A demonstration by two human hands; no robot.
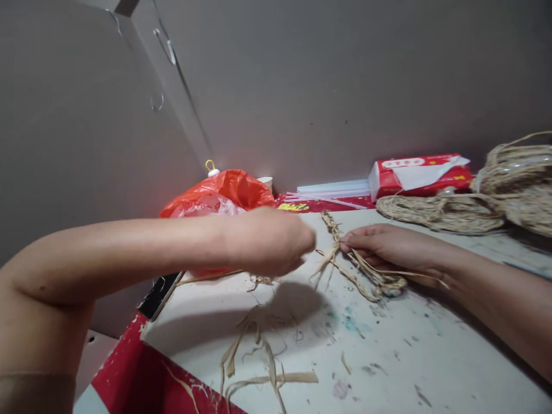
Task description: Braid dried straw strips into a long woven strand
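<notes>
Two bare hands are above one white, stained bench [466, 351]. The right hand [388, 246] has its fingers pinched on one slim tan plant-fibre braid [332, 226], right of centre. The left hand [273, 241] is blurred, near the braid's left; whether its fingers hold anything, I cannot tell. Behind: one red plastic bag [245, 187], one red-and-white tissue pack [444, 180].

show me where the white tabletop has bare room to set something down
Roomiest: the stained, flecked tabletop between the loose strips and right forearm. A smaller shadowed patch lies between the strips and black object. Crowded: around the braid and right hand, and at the coils.
</notes>
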